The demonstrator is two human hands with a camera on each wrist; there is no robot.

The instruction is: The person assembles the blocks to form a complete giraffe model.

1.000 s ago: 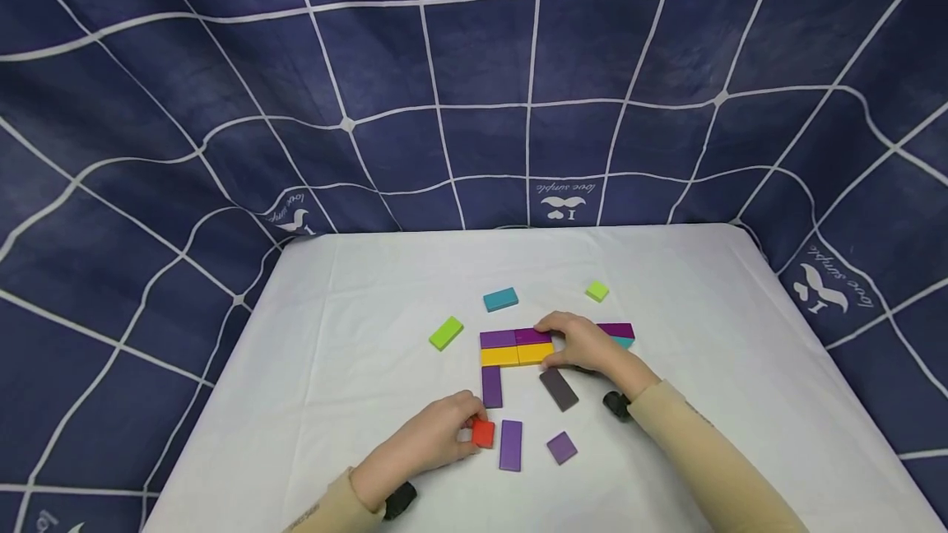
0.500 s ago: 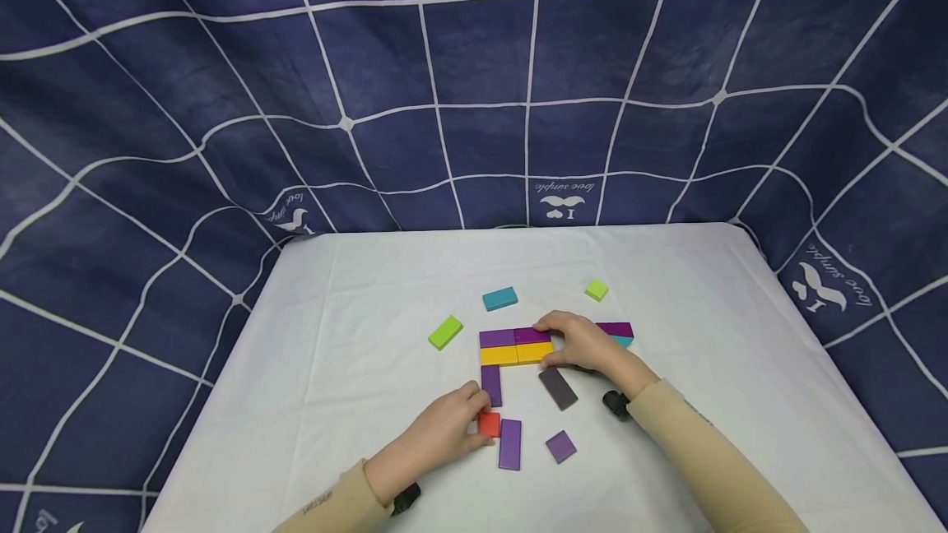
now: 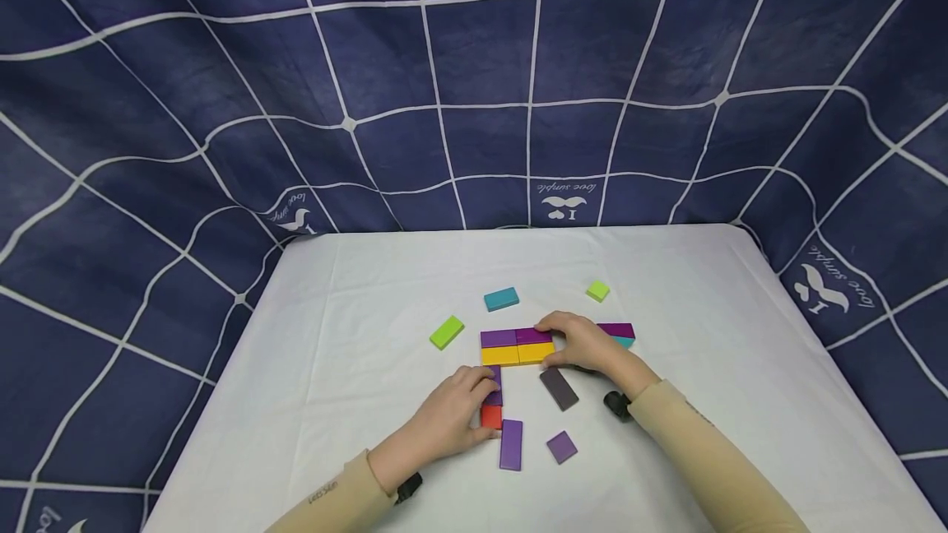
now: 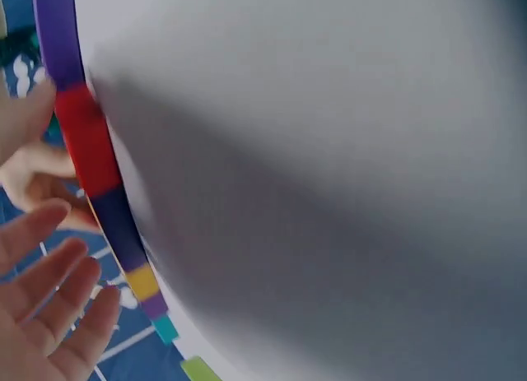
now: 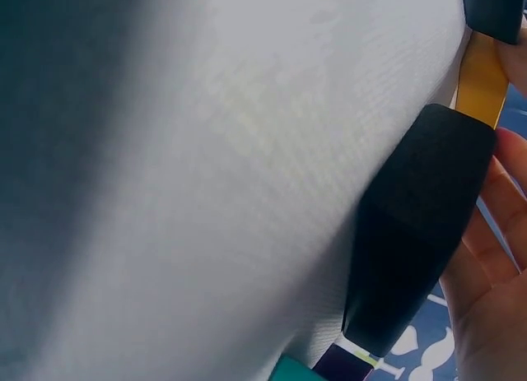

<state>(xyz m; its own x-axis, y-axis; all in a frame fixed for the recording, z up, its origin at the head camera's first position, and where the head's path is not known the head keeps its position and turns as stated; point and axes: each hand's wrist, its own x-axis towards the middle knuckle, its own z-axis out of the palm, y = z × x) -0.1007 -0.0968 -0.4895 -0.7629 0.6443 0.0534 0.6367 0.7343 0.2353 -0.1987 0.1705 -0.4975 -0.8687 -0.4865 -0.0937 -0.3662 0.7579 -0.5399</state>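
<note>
My left hand (image 3: 450, 411) reaches over the red block (image 3: 491, 417). Its thumb is at the near end and its fingertips are over the upright purple block (image 3: 498, 396); in the left wrist view the fingers are spread and nearly straight. The red block (image 4: 89, 142) lies in line with that purple block. Above them, two yellow blocks (image 3: 499, 355) lie under a violet block (image 3: 498, 339) and a magenta-purple block (image 3: 529, 336). My right hand (image 3: 581, 345) holds the right end of this row between thumb and fingers. A dark block (image 5: 420, 225) sits beneath its palm.
A dark brown block (image 3: 559, 389), a long purple block (image 3: 511, 445) and a purple square (image 3: 562, 447) lie nearer. Farther off are a blue block (image 3: 501, 299) and green blocks (image 3: 447, 332). Right of the hand, a purple block (image 3: 618, 329) borders a teal one (image 3: 625, 342).
My left hand has moved the red block away from me and slightly right, against the upright purple block. Its fingertips have shifted onto that purple block. The right hand has stayed put.
</note>
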